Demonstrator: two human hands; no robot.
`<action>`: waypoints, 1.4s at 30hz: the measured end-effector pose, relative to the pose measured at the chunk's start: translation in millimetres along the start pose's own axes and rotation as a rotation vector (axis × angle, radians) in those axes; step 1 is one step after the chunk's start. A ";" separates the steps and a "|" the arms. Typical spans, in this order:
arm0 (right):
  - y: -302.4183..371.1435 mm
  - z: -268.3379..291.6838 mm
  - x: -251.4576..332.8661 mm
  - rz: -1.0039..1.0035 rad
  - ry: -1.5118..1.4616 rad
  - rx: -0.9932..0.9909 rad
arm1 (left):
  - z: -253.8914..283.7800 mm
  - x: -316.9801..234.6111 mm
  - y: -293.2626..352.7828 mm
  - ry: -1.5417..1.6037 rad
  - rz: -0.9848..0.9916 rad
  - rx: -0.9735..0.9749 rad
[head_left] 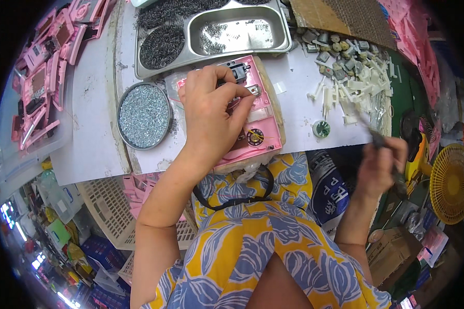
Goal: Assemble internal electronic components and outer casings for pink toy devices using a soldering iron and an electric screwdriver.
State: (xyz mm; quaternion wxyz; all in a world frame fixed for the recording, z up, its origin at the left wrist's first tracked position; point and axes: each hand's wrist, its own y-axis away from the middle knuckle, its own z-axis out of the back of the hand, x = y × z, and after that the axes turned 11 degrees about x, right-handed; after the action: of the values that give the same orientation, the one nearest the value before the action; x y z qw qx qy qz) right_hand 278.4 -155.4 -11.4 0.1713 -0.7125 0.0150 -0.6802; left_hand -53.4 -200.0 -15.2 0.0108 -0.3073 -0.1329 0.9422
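Note:
A pink plastic housing (265,136) lies on a pale pad at the table's front edge, with a dark grey mechanism (237,72) and a round speaker-like part (254,137) in it. My left hand (209,105) bends over the housing. Its thumb and forefinger close on a small silvery metal part (253,90) near the housing's right side; the other fingertips are partly hidden. Off to the right, above the table edge, my right hand (381,165) is wrapped round a dark-handled screwdriver (378,139). Motion blurs its thin shaft, which points up and left.
Left of the housing stands a round dish of small silvery screws (144,116). Behind is a metal tray (237,31) with dark springs. White plastic pieces and small motors (353,77) are heaped right, near a small green-and-white round container (321,129). A yellow fan (448,183) stands far right.

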 end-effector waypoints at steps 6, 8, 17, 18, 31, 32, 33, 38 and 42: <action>-12.1 -81.3 -10.6 -0.135 0.019 0.326 | -10.5 3.5 -2.1 0.001 -0.008 -0.020; -15.4 -87.1 -12.7 -0.148 0.016 0.364 | -12.0 4.2 -1.9 -0.014 -0.011 -0.029; -17.6 -92.4 -16.9 -0.142 -0.003 0.392 | -11.6 4.4 -2.4 -0.041 -0.020 -0.033; -17.6 -92.3 -17.1 -0.143 -0.007 0.397 | -11.4 4.3 -2.1 -0.041 -0.020 -0.035; -18.6 -86.9 -30.4 0.145 0.170 0.490 | -9.7 0.6 -1.1 -0.095 -0.020 -0.039; -17.5 -86.1 -30.7 0.147 0.155 0.468 | -11.0 1.4 -0.7 -0.089 -0.016 -0.034; -16.8 -85.5 -30.6 0.149 0.139 0.448 | -11.6 1.7 -0.6 -0.082 -0.012 -0.028; -15.6 -88.5 -31.7 0.134 0.178 0.474 | -8.6 -1.1 -3.5 -0.124 -0.040 -0.047; -14.2 -88.4 -34.6 0.128 0.202 0.473 | -8.6 -1.6 -3.0 -0.138 -0.039 -0.045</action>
State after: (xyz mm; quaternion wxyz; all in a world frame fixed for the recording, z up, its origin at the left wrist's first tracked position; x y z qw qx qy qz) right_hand 186.7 -153.1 -39.5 0.3735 -0.5789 -0.0825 -0.7201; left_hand -47.3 -195.1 -20.1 0.0131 -0.2391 -0.1602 0.9576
